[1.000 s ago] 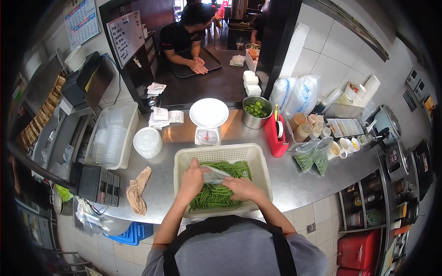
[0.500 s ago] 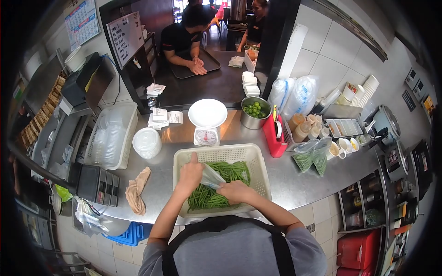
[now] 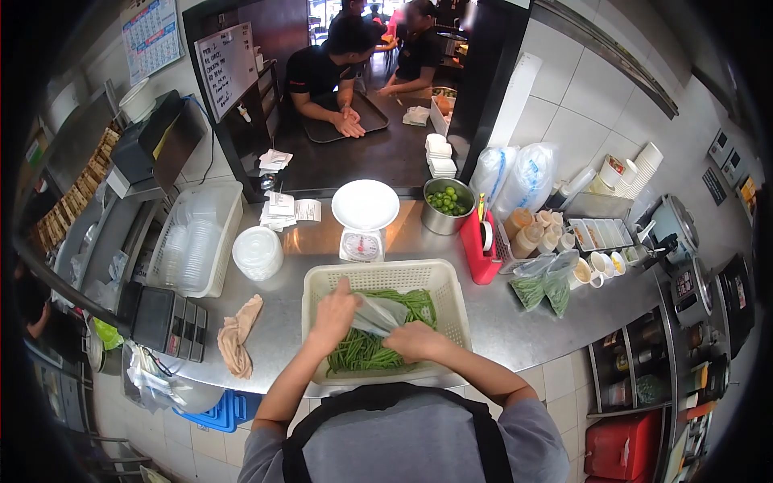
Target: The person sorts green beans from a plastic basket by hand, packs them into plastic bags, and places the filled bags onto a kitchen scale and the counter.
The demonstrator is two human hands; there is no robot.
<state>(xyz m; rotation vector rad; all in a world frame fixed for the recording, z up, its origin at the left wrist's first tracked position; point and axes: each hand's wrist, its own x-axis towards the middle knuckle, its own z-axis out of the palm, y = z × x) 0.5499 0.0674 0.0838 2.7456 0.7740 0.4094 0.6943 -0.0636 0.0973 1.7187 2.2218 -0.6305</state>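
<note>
A clear plastic bag (image 3: 378, 315) is stretched between my two hands, above a cream plastic basket (image 3: 451, 294) of cut green beans (image 3: 354, 352). My left hand (image 3: 335, 312) is closed on the bag's left side, its fingers a little blurred. On the other side, my right hand (image 3: 413, 341) grips the bag's lower right edge, close over the beans. Whether any beans are inside the bag I cannot tell. Just beyond the basket stands a kitchen scale (image 3: 361, 246) with a white round pan (image 3: 365, 204) on top.
A tan cloth (image 3: 239, 336) and a white tub (image 3: 258, 253) lie left of the basket. To the right are a pot of green limes (image 3: 448, 206), a red holder (image 3: 481, 248) and filled bags of greens (image 3: 543, 288). Two people stand beyond the pass-through counter (image 3: 322, 169).
The bag is spread wider between my hands, and my left hand has shifted slightly. Beyond the counter, one person has moved closer to the person leaning over the tray.
</note>
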